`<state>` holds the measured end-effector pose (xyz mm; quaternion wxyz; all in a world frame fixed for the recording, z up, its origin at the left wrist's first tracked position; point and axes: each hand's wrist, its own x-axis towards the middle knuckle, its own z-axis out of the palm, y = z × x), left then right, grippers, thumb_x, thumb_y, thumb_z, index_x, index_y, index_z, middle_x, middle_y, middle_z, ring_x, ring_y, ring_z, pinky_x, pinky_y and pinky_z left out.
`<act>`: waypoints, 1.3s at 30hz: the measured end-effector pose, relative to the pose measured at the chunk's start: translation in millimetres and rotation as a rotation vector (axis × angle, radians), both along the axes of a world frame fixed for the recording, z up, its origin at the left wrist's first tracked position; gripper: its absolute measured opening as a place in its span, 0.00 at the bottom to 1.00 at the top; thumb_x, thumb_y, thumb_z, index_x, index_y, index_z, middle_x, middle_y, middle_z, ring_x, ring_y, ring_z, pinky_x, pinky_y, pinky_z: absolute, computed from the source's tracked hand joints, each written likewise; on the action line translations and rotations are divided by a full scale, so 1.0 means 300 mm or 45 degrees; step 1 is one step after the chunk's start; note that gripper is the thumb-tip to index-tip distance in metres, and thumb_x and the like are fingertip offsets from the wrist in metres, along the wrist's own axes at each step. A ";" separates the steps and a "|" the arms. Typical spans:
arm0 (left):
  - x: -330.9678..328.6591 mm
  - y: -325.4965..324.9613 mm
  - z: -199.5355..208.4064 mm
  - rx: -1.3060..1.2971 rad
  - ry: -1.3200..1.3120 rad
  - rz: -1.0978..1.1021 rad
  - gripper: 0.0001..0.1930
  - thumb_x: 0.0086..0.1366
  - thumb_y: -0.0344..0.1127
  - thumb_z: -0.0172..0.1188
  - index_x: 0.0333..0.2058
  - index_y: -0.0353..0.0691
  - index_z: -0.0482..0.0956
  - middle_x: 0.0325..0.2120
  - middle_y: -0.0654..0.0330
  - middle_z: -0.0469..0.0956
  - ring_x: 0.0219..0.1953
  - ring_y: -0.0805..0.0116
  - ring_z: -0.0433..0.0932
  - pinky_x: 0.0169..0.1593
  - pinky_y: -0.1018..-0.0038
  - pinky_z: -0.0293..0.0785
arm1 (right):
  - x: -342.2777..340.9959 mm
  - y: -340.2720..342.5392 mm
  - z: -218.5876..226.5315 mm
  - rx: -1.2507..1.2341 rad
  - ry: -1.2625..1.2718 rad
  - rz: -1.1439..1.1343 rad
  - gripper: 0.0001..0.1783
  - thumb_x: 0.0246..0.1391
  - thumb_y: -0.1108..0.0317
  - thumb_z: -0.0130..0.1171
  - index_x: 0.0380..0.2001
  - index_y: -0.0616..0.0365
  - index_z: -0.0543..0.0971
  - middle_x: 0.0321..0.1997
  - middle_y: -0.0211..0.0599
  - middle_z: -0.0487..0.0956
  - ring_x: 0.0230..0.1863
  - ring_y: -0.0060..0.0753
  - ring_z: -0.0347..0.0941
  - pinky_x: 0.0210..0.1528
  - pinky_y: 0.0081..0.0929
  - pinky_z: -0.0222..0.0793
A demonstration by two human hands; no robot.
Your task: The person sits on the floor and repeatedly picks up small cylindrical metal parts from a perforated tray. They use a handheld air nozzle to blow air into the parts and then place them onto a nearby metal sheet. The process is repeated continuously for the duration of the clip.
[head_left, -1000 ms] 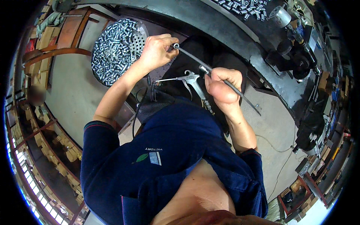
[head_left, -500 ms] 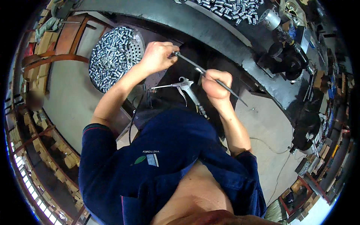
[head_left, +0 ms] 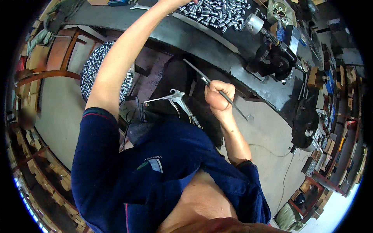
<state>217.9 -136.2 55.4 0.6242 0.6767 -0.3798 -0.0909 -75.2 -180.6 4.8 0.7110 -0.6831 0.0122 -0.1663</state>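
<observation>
My left hand [head_left: 173, 3] reaches over the bench to a pile of small shiny metal sleeves [head_left: 219, 14]; the top edge of the picture cuts off most of its fingers. In front of my body, my right hand [head_left: 220, 95] is closed around a thin dark metal rod [head_left: 195, 69]. That rod slants from upper left to lower right, and its lower end narrows. A small bright piece sits against it beside my right fingers, too small to make out. A silver air blow gun [head_left: 180, 101] lies across my lap, left of the right hand.
A round container of metal sleeves [head_left: 91, 64] stands at the left, partly behind my left forearm. The dark bench [head_left: 186, 43] crosses the far side, bearing a wrench [head_left: 140, 7] and a black machine [head_left: 280, 58] at right. Shelves with boxes line both sides.
My left hand has left the rod's upper end and moved up and away to the pile on the bench. My right hand still holds the rod.
</observation>
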 end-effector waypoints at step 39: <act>-0.137 1.023 -0.758 1.449 -0.102 0.518 0.12 0.50 0.40 0.59 0.28 0.38 0.80 0.24 0.48 0.77 0.28 0.54 0.77 0.34 0.64 0.72 | 0.071 0.050 -0.145 0.807 0.456 0.167 0.16 0.41 0.78 0.40 0.08 0.50 0.52 0.09 0.23 0.49 0.11 0.15 0.44 0.11 0.14 0.37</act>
